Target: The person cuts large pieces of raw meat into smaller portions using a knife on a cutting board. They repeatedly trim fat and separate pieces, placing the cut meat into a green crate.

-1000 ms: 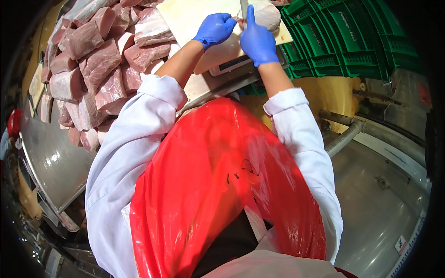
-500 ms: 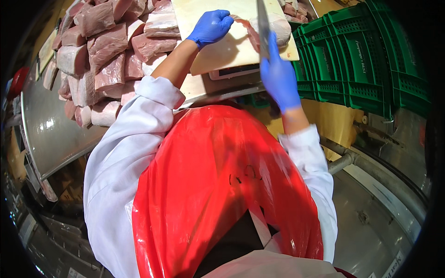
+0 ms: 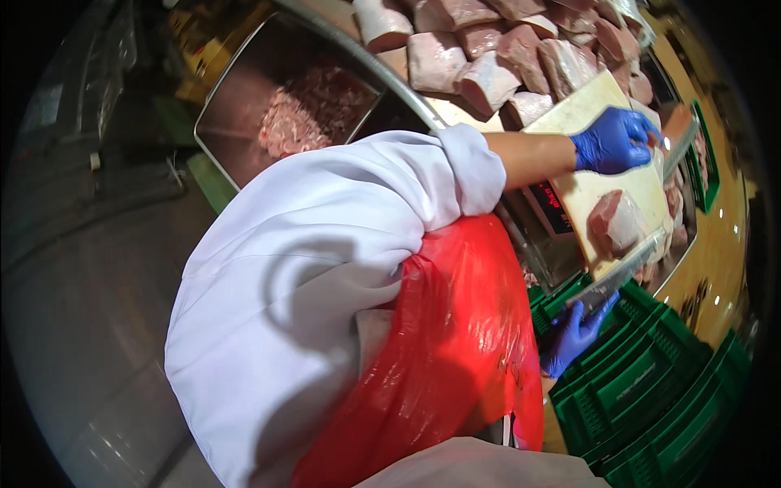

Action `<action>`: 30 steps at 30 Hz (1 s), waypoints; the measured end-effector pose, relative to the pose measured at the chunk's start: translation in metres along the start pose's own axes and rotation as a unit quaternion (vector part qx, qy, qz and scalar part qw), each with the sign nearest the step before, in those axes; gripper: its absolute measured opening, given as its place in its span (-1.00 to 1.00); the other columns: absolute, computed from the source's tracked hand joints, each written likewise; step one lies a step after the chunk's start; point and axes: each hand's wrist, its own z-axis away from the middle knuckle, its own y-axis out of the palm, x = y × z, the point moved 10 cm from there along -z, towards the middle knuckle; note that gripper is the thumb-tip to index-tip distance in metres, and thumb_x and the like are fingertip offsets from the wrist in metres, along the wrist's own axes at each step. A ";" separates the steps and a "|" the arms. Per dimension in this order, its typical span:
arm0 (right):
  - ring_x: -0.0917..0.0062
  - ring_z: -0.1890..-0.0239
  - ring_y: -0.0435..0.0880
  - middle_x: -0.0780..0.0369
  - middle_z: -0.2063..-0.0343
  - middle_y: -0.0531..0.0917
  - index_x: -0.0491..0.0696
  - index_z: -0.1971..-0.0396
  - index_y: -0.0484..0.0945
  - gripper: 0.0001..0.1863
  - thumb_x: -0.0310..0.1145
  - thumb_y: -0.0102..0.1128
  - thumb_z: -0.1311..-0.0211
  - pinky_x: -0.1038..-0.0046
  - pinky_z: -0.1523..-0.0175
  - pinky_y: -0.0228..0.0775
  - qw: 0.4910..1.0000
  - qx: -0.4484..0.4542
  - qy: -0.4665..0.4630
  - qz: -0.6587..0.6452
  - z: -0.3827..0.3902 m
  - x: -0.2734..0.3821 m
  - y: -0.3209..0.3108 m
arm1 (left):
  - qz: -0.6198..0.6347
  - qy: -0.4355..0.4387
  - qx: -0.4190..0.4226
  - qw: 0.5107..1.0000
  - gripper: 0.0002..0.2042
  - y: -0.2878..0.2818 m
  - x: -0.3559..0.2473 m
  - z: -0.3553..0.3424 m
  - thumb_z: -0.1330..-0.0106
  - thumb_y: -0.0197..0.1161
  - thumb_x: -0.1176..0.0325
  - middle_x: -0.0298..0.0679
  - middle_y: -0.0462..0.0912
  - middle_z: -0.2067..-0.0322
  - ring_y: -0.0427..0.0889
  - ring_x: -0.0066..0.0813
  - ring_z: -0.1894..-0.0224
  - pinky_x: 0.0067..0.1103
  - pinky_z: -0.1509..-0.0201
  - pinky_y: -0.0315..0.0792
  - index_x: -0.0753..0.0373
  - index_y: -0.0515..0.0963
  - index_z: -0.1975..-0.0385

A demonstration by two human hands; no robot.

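Note:
A chunk of pale pink meat (image 3: 620, 221) with a fat-covered side lies on the near part of the cream cutting board (image 3: 579, 199). My left hand (image 3: 614, 141), in a blue glove, is over the far part of the board, apart from that chunk. Its fingers are curled together, and whatever is in them is hidden. My right hand (image 3: 576, 337), also blue-gloved, grips a knife low on the right, above the green crates. The knife's long blade (image 3: 622, 267) reaches up beside the chunk, along the board's near edge. Its handle is mostly covered by the hand.
A pile of meat chunks (image 3: 488, 80) lies beyond the board. To the left, a steel bin (image 3: 213, 122) holds small meat trimmings (image 3: 297, 120). A scale display (image 3: 555, 207) glows red beside the board. Stacked green crates (image 3: 634, 398) stand at lower right.
The view has swung left, bringing the trimmings bin into sight and shifting the board right. My right hand has drawn back from the board with the knife; my left hand stays curled over it.

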 end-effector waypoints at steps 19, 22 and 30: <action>0.55 0.45 0.51 0.11 0.24 0.55 -0.19 -0.43 0.13 -0.32 -0.39 0.15 -0.39 0.59 0.50 0.38 0.973 -0.201 -0.114 0.027 -0.018 -0.034 -0.127 | -0.264 -0.109 0.345 0.894 -0.41 0.200 0.044 0.021 -0.07 0.27 -0.09 0.09 0.72 0.08 0.72 0.07 0.08 -0.17 -0.02 0.56 0.22 0.68 -0.01; 0.60 0.48 0.51 0.20 0.40 0.57 -0.20 -0.18 0.32 -0.58 -0.42 0.11 -0.40 0.65 0.51 0.34 0.987 -0.134 -0.076 -0.043 -0.057 -0.012 -0.052 | -0.226 -0.190 0.460 0.838 -0.49 0.176 0.122 0.036 -0.13 0.23 -0.13 -0.03 0.74 0.11 0.72 -0.03 0.07 -0.21 -0.02 0.54 0.16 0.70 0.11; 0.58 0.40 0.54 0.24 0.41 0.54 -0.15 0.08 0.42 -0.84 -0.42 0.07 -0.45 0.57 0.35 0.41 0.988 -0.033 -0.116 -0.099 -0.162 0.010 0.027 | -0.189 -0.217 0.257 0.923 -0.45 0.124 0.122 0.064 -0.16 0.21 -0.07 0.07 0.70 0.14 0.67 0.02 0.03 -0.17 -0.09 0.49 0.28 0.59 0.03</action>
